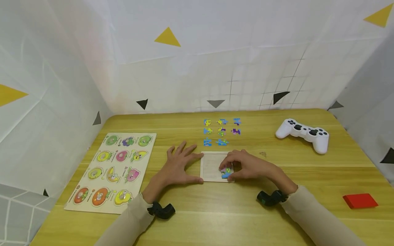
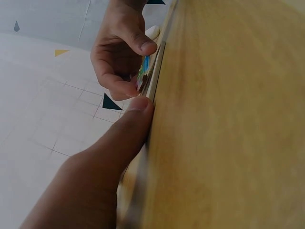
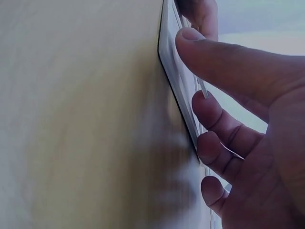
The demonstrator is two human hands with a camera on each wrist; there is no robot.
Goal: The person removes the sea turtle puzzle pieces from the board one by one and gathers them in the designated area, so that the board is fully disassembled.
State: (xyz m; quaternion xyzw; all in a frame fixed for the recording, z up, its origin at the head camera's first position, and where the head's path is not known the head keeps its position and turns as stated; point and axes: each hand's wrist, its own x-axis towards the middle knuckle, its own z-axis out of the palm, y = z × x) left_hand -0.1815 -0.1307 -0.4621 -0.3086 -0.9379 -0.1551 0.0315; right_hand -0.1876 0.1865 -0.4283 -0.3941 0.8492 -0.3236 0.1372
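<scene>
A shallow wooden puzzle tray (image 1: 210,167) lies in the middle of the table in the head view. My left hand (image 1: 176,167) spreads its fingers at the tray's left side, thumb and index fingertip touching the edge. Over the tray's right part, my right hand (image 1: 251,166) pinches a blue, pink and yellow-green jigsaw piece (image 1: 226,173) between thumb and fingers. The left wrist view shows this piece (image 2: 145,67) held tilted just above the tray edge. Behind the tray, several other jigsaw pieces (image 1: 222,142) lie in loose rows.
A wooden fruit puzzle board (image 1: 123,174) lies on the left. At the back right is a white game controller (image 1: 303,133), and a red block (image 1: 360,201) lies near the right edge. A white patterned cloth (image 1: 191,78) hangs behind the table.
</scene>
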